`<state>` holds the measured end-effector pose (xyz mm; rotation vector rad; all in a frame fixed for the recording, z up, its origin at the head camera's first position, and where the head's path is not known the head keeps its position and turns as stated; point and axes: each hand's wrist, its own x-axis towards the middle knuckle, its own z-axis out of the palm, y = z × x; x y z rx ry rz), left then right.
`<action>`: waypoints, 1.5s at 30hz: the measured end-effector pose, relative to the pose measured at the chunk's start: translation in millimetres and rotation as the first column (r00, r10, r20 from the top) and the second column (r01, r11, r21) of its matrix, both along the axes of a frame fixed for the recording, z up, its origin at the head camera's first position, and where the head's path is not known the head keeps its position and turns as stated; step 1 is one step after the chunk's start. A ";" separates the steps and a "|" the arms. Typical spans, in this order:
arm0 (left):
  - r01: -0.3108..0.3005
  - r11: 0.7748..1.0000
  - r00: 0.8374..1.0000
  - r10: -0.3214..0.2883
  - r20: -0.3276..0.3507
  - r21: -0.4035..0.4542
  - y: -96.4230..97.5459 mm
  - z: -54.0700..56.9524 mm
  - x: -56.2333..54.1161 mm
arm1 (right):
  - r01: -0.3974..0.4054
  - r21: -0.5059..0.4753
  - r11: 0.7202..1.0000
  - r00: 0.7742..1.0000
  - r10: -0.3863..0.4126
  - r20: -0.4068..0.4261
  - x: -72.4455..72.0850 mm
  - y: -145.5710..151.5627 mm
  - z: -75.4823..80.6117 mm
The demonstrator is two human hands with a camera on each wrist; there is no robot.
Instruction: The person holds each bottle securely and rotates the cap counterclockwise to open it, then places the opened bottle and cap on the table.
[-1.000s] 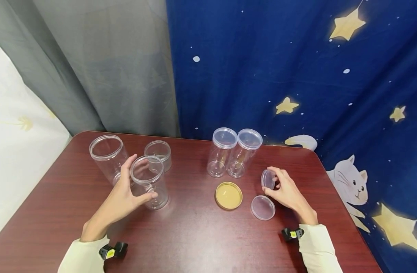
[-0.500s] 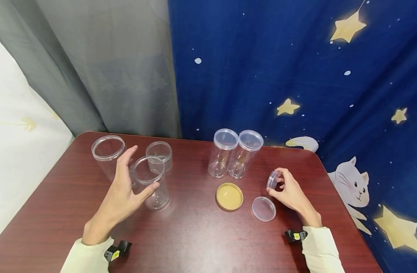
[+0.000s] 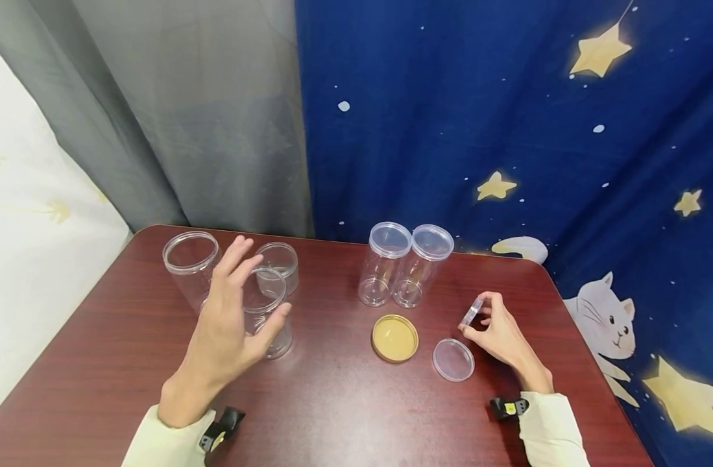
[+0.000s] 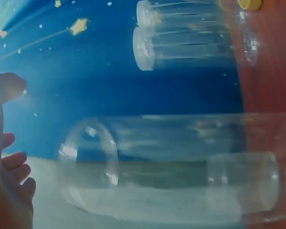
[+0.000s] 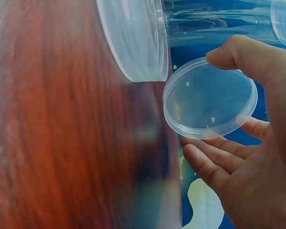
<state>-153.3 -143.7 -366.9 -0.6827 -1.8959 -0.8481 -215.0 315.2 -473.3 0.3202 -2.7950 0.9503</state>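
My left hand (image 3: pixel 218 337) is raised in front of an uncapped tall clear plastic jar (image 3: pixel 280 337), fingers extended and thumb apart, overlapping part of its rim. In the left wrist view a gap shows between the fingers and the mouth of this jar (image 4: pixel 109 167). At the right of the table, my right hand (image 3: pixel 502 334) pinches a clear round lid (image 3: pixel 471 312) by its edge, tilted nearly upright. The right wrist view shows the thumb on top of the held lid (image 5: pixel 207 98) and fingers below. A second clear lid (image 3: pixel 453 360) lies flat beside that hand.
A gold lid (image 3: pixel 394 338) lies mid-table. Behind it, two tall jars (image 3: pixel 375 275) with clear lids stand side by side. Another uncapped tall jar (image 3: pixel 191 275) and a short jar (image 3: pixel 289 269) stand at the back left. Curtains (image 3: pixel 391 117) hang past the table's far edge.
My left hand has let go of the tall jar and lifted off it, rising and shifting right. The lid in my right hand has turned more edge-on and moved slightly right.
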 end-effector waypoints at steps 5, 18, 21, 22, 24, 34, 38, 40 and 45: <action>0.047 0.998 0.993 -0.050 -0.108 -0.033 18.7 13.6 5.9 | 0.021 0.001 1.000 0.999 -0.021 0.031 2.4 1.7 -0.7; 0.134 0.990 0.990 -0.132 0.043 -0.044 62.8 -1.9 8.9 | 0.035 -0.031 0.999 0.998 -0.033 0.051 8.5 6.8 -3.8; 0.143 0.989 0.982 -0.138 0.131 -0.036 66.4 -5.7 4.7 | 0.042 -0.004 0.999 0.996 -0.041 0.082 10.3 8.2 -2.0; 0.147 0.989 0.977 -0.140 0.162 -0.032 67.3 -6.7 3.2 | 0.043 0.013 0.999 0.995 -0.044 0.095 10.9 8.7 -1.0; 0.148 0.988 0.967 -0.138 0.216 -0.031 68.8 -8.9 -0.6 | 0.043 0.047 0.998 0.992 -0.048 0.116 11.7 9.9 0.8; 0.104 0.993 0.904 -0.071 0.421 -0.056 81.5 -22.3 -23.7 | 0.050 0.142 0.989 0.994 -0.063 0.091 11.5 14.2 3.0; 0.074 0.993 0.896 -0.027 0.444 -0.089 84.9 -29.1 -30.3 | 0.038 0.154 0.987 0.995 -0.052 0.084 12.0 15.7 2.3; 0.062 0.993 0.895 -0.011 0.446 -0.100 86.6 -33.1 -33.8 | 0.033 0.162 0.986 0.996 -0.047 0.082 12.2 16.4 1.7; 0.053 0.994 0.873 -0.001 0.487 -0.093 90.8 -43.6 -42.9 | 0.028 0.188 0.982 0.993 -0.049 0.108 13.4 17.7 0.4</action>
